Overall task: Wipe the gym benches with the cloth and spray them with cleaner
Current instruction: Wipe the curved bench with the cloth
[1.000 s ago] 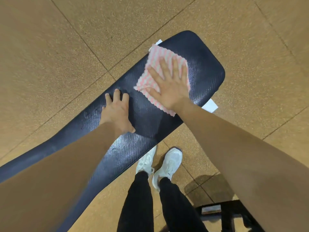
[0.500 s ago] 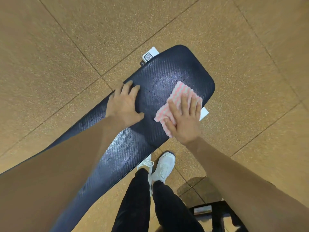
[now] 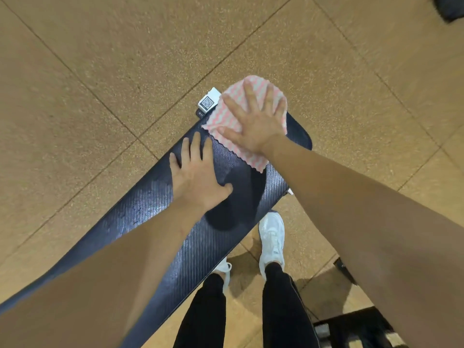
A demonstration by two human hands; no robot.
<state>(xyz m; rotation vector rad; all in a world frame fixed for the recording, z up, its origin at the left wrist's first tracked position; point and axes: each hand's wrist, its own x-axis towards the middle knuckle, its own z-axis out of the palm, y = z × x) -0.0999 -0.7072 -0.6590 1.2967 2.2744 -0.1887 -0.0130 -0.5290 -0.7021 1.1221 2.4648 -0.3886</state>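
Right hand [image 3: 252,124] spread flat on pink-striped cloth [image 3: 227,126], at gym bench [image 3: 160,209] far end | left hand [image 3: 194,175] splayed, bracing beside | wiping underway; spraying apparently left, no sprayer visible

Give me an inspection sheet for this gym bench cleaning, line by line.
Surface: dark textured bench pad, glossy streaks showing.
Job's things: pink-and-white striped cloth spread at the pad's far end, partly overhanging it; no spray bottle seen.
Clutter: white QR tag beside the bench end.
Hands: left hand flat on the pad; right hand flat, fingers spread, pressing the cloth.
Cables: nothing seen.
Surroundings: tan speckled floor; white shoes; black equipment at lower right.
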